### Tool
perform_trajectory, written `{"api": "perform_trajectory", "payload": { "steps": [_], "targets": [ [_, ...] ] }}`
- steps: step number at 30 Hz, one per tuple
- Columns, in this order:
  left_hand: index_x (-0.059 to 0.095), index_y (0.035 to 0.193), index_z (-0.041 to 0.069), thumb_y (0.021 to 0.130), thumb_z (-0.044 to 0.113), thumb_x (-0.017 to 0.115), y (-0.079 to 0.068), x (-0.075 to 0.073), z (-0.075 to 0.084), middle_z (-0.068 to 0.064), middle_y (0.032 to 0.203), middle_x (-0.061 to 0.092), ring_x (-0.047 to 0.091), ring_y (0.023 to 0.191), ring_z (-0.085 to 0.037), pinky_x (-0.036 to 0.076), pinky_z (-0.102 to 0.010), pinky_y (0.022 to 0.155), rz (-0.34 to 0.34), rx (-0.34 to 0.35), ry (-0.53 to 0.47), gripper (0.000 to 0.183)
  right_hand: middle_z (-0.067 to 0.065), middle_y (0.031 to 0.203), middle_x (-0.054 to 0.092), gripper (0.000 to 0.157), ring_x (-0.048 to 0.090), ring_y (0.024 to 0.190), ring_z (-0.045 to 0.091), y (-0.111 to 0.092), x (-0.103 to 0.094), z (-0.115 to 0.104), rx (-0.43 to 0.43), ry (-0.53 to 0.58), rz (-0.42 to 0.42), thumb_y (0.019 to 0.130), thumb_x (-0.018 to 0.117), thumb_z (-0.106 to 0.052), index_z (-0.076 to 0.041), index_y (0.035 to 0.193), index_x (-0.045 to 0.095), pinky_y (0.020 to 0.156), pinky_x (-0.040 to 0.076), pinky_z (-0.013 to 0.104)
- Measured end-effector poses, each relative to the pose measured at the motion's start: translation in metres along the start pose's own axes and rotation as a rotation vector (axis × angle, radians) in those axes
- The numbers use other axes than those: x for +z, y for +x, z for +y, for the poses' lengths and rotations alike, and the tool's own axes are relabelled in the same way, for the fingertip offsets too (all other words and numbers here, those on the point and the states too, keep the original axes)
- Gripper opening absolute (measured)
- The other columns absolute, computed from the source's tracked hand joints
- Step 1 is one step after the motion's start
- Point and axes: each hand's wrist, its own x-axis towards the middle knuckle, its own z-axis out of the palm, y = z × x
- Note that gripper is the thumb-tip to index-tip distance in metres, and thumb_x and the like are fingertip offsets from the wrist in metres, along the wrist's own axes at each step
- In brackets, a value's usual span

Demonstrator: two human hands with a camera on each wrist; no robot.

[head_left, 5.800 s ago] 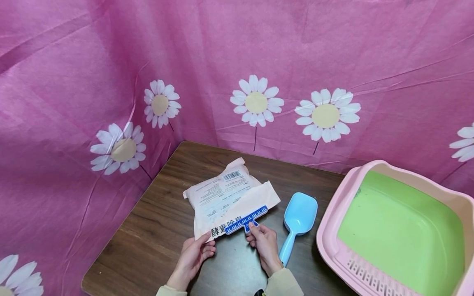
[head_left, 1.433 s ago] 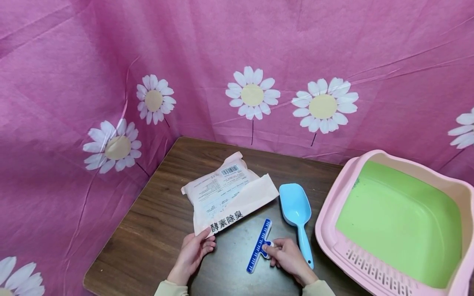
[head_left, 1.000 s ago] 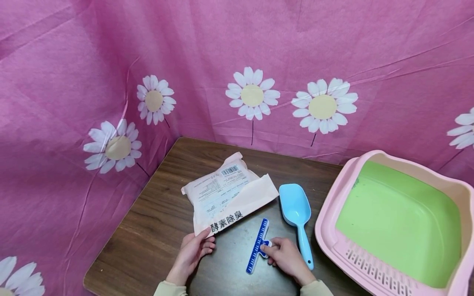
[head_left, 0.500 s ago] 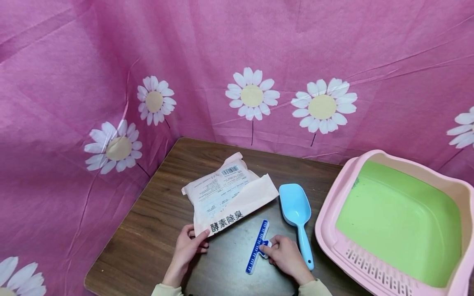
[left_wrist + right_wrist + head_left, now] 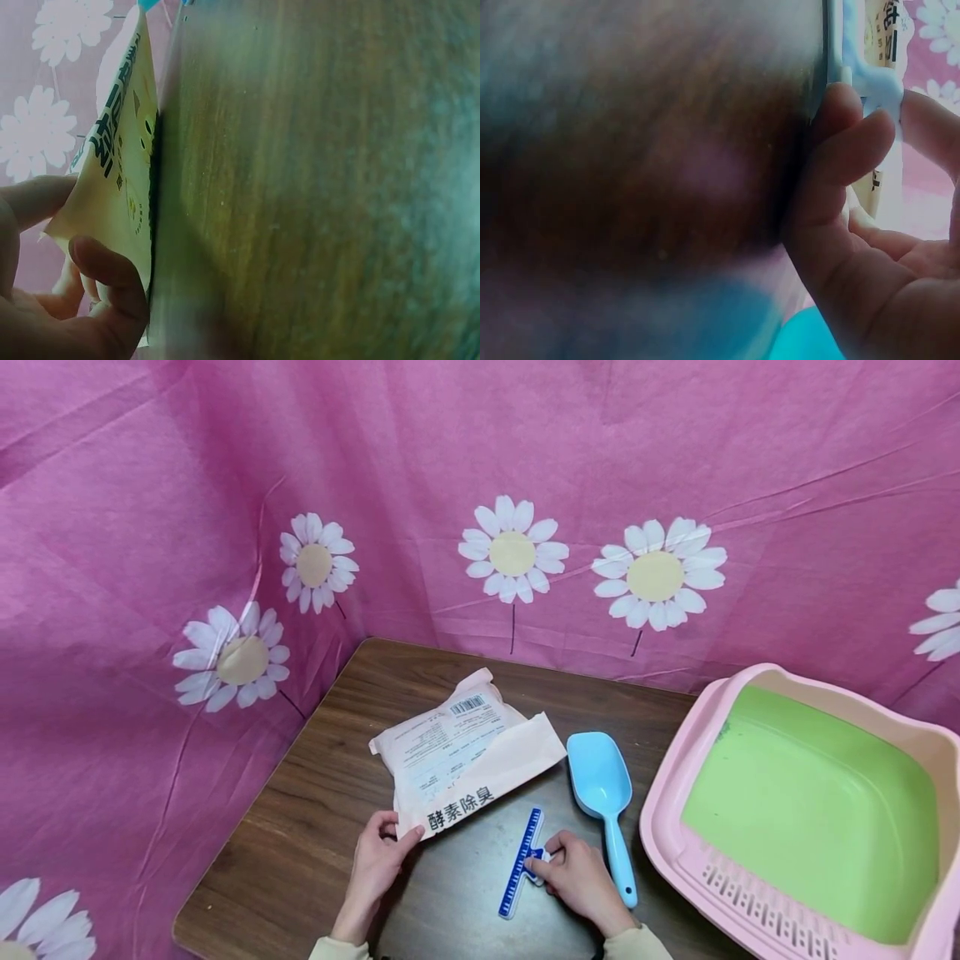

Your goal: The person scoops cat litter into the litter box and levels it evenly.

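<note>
A pale pink bag (image 5: 457, 752) with dark printed characters and a barcode lies on the table, its near end folded over. My left hand (image 5: 375, 856) pinches the bag's near left corner, thumb on top; in the left wrist view the fingers (image 5: 109, 274) curl at the bag's edge. To the right of the bag, a blue and white sealing clip (image 5: 521, 864) stands apart from it, low over or on the table. My right hand (image 5: 581, 877) pinches the clip's handle between thumb and fingers, also seen in the right wrist view, where the clip (image 5: 870, 82) is partly cut off.
A light blue scoop (image 5: 600, 777) lies right of the clip, handle toward me, close to my right hand. Beyond it stands a pink litter tray (image 5: 663, 802) with a green inside. Pink flowered cloth (image 5: 420, 468) hangs behind the wooden table (image 5: 300, 827).
The clip has come off the bag's folded edge and moved right and nearer in my right hand. The scoop's handle has swung right. Lately my left fingers have shifted slightly left at the corner.
</note>
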Motion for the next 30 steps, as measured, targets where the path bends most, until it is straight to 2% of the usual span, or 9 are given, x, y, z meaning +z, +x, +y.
{"api": "perform_trajectory", "payload": {
  "steps": [7,11,16,24,30],
  "targets": [
    [0.068,0.086,0.004,0.073,0.021,0.081,-0.0005,-0.0016,0.0008,-0.002,0.078,0.052,0.043,0.067,-0.005,0.035,-0.022,0.064,0.09,0.132,0.186,0.025,-0.005,0.057,0.06,0.032,0.056,0.049,0.009,-0.0007,-0.0012,-0.0001,-0.001,-0.012,-0.012,0.077,0.078,-0.031,-0.006,0.087,0.061,0.051,0.041,0.024],
    [0.068,0.08,0.006,0.073,0.018,0.081,-0.0009,-0.0013,0.0016,-0.002,0.077,0.052,0.044,0.068,-0.008,0.035,-0.021,0.064,0.106,0.171,0.204,0.019,-0.006,0.058,0.059,0.031,0.055,0.05,0.008,-0.0011,-0.0012,-0.0014,-0.008,-0.032,-0.002,0.078,0.078,-0.031,-0.008,0.086,0.061,0.053,0.04,0.023],
    [0.069,0.074,0.008,0.073,0.016,0.08,-0.0016,-0.0015,0.0026,-0.001,0.073,0.053,0.045,0.065,-0.006,0.037,-0.022,0.063,0.112,0.23,0.23,0.014,-0.006,0.06,0.057,0.03,0.052,0.054,0.007,-0.0013,-0.0018,-0.0021,-0.014,-0.095,0.025,0.077,0.079,-0.034,-0.01,0.084,0.062,0.054,0.039,0.024],
    [0.068,0.071,0.01,0.073,0.015,0.079,-0.0012,-0.0021,0.0061,0.001,0.069,0.054,0.044,0.062,-0.005,0.037,-0.023,0.062,0.1,0.272,0.28,0.013,-0.003,0.064,0.054,0.028,0.047,0.059,0.011,0.0007,-0.0031,-0.0029,0.011,-0.157,0.013,0.078,0.078,-0.032,-0.01,0.084,0.061,0.055,0.037,0.025],
    [0.071,0.08,0.007,0.074,0.016,0.078,0.0,-0.0024,0.01,0.0,0.072,0.059,0.046,0.062,-0.008,0.037,-0.023,0.059,0.09,0.28,0.318,0.013,-0.003,0.065,0.053,0.027,0.047,0.059,0.011,0.0018,-0.002,-0.0031,0.027,-0.163,0.011,0.078,0.078,-0.031,-0.01,0.083,0.061,0.056,0.037,0.026]
  ]
}}
